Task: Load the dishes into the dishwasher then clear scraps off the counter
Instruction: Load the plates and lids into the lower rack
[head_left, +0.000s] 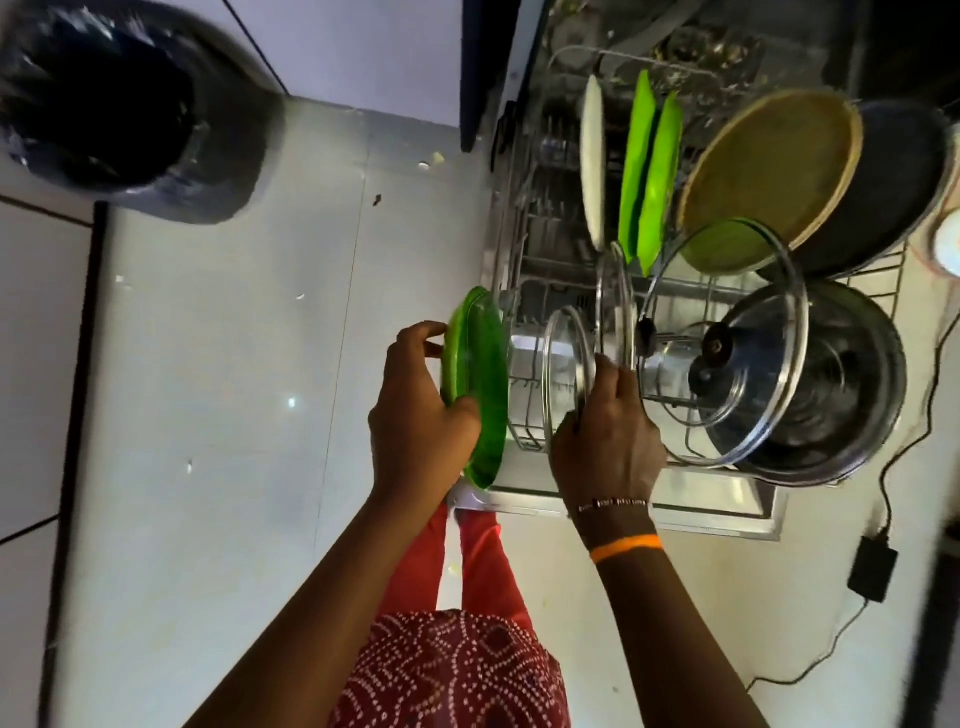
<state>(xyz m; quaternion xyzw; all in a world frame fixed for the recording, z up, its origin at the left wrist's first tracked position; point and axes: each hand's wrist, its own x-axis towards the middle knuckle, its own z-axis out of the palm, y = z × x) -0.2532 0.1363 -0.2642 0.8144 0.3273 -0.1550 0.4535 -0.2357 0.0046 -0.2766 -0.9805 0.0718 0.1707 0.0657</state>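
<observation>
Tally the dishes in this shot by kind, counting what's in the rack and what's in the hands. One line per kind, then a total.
Green plates: 3, two upright in the rack, one gripped by the left hand at
White plate: 1
Glass lids: 3, large, middle, small held by the right hand
Woven round tray: 1
Dark pan: 1
Steel pot: 1
Total: 10

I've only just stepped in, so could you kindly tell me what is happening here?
A person is loading the pulled-out dishwasher rack. The left hand holds a round green plastic plate on edge just outside the rack, not yet slotted. The right hand grips a small clear glass lid standing in the rack. A large glass lid, steel pot and green plates are already in.
</observation>
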